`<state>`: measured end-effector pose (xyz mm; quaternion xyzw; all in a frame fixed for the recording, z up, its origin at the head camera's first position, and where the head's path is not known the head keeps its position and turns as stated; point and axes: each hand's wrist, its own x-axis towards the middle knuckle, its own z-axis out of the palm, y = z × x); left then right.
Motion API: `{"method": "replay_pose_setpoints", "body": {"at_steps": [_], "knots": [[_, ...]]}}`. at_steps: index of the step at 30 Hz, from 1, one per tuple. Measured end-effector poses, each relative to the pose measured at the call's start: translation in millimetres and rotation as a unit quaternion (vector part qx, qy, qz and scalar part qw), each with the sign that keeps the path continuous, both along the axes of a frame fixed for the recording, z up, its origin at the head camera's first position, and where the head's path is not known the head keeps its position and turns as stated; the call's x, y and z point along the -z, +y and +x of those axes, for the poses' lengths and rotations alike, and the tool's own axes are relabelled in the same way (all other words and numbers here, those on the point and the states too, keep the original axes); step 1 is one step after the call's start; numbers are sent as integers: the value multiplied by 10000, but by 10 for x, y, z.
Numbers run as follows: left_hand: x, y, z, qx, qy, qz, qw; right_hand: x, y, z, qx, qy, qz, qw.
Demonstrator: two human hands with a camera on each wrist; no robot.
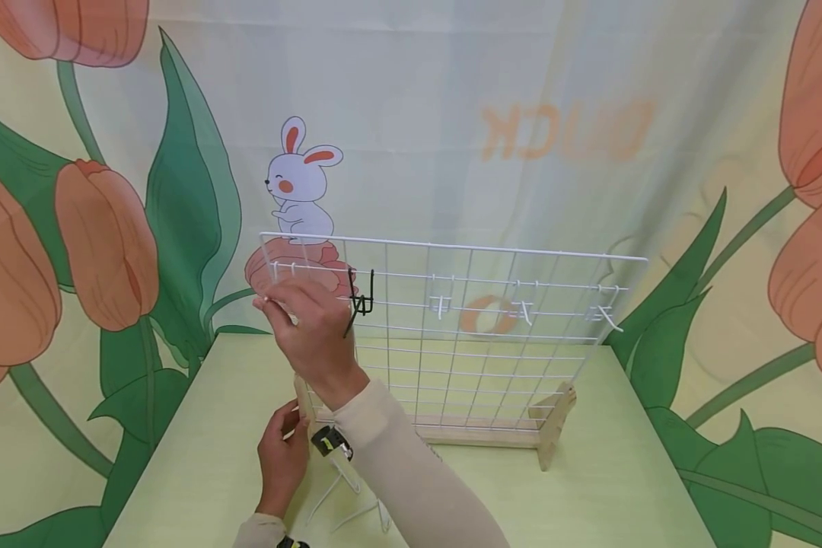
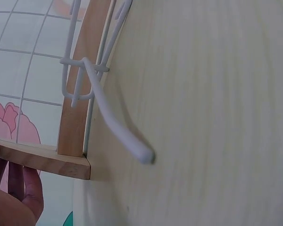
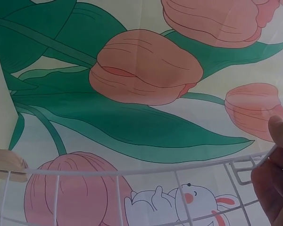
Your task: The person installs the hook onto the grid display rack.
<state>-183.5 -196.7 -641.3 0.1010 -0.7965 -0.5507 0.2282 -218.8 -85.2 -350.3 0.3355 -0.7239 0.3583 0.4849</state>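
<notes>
A white wire grid rack (image 1: 452,247) stands on wooden feet on the table. My right hand (image 1: 318,335) is at its upper left end, where thumb and fingers pinch a white hook (image 3: 245,173) against the wires; in the head view the hand hides most of that hook. Lower down, my left hand (image 1: 282,457) grips the left wooden foot (image 2: 47,162), thumb on one side and fingers on the other. A black hook (image 1: 361,304) hangs just right of my right hand. Further along the grid are white hooks, among them one at mid-rack (image 1: 441,304) and one by the right end (image 1: 606,316).
Loose white hooks (image 1: 336,487) lie on the pale table (image 1: 199,457) in front of the rack, partly behind the right forearm. The right wooden foot (image 1: 553,426) holds the rack's other end. A curtain (image 1: 411,114) printed with tulips and a rabbit hangs behind.
</notes>
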Motion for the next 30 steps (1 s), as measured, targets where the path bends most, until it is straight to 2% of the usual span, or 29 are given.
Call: {"method": "replay_pose_setpoints", "body": {"at_steps": [10,16,24,27,30], "knots": [[32,-13,-1,-23,125,47,9999,82,33,68,184,8,186,9997],[39,-17,-2,1,91,8,10000,174,75,169,246,-81,341,9991],[25,-13,8,30,186,-6,9998,319,214,265,395,65,579,9975],[27,-13,3,37,253,56,9997,380,306,306,302,24,567,9979],[41,-9,-2,52,322,124,9994,464,414,370,-18,-189,421,9989]]}}
